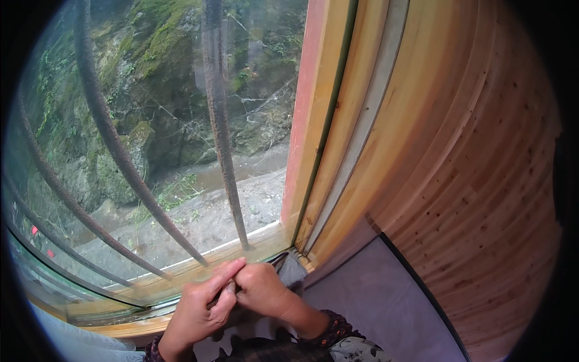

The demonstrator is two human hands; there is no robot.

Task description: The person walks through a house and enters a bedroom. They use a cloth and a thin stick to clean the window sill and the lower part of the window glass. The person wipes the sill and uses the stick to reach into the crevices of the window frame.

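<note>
Both hands meet at the lower middle, in front of the wooden window sill. My left hand [199, 305] is curled around something dark that is mostly hidden in the palm. My right hand [262, 287] is bent into a fist against the left fingers; what lies inside it is hidden. A grey cloth [291, 271] shows just beyond the right hand at the sill's corner, with a dark curved edge beside it. Whether either hand holds this cloth is not clear. The glass pane [253, 194] rises behind the hands.
Rusty metal bars [221, 135] stand outside the glass, before a mossy rock slope. The wooden window frame [357, 126] and a plank wall [488, 181] rise at the right. A whitish curtain [86, 335] hangs at the lower left.
</note>
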